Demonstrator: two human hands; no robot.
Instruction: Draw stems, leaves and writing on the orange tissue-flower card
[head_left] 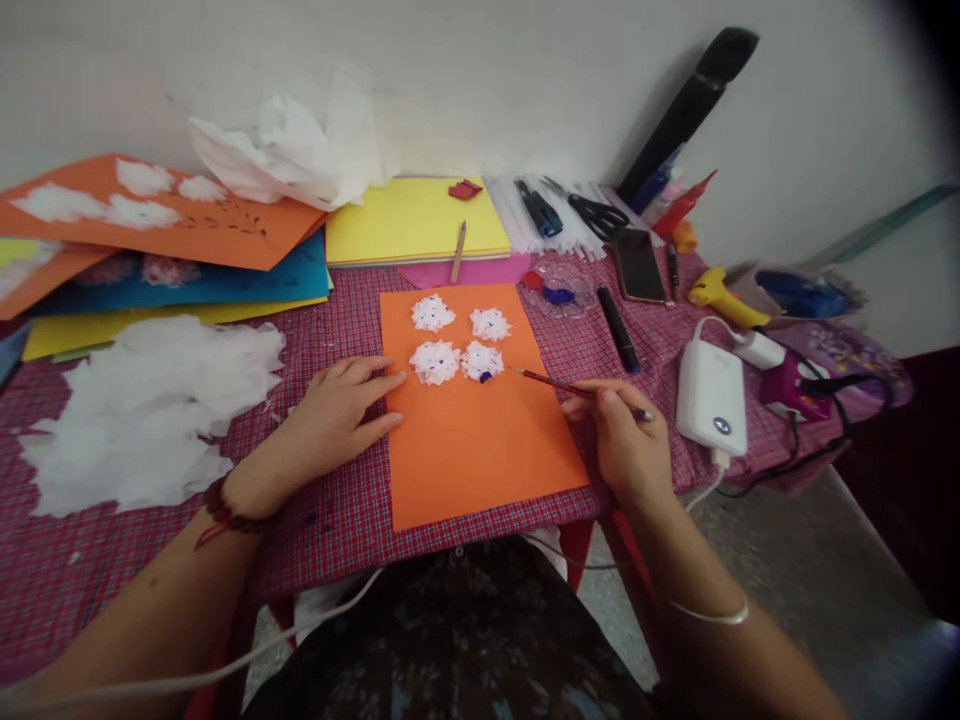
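Fingers of the right hand (622, 440) pinched around a thin paintbrush (581, 393), tip aimed at the lower right of four white paper flowers (459, 340). Flowers sit on the upper part of an orange sheet (480, 440) lying on the checked tablecloth (337, 500). Left hand (341, 405) flat, fingers loosely spread, fingertips on the sheet's left edge. White power bank (711, 397) just right of the brush hand.
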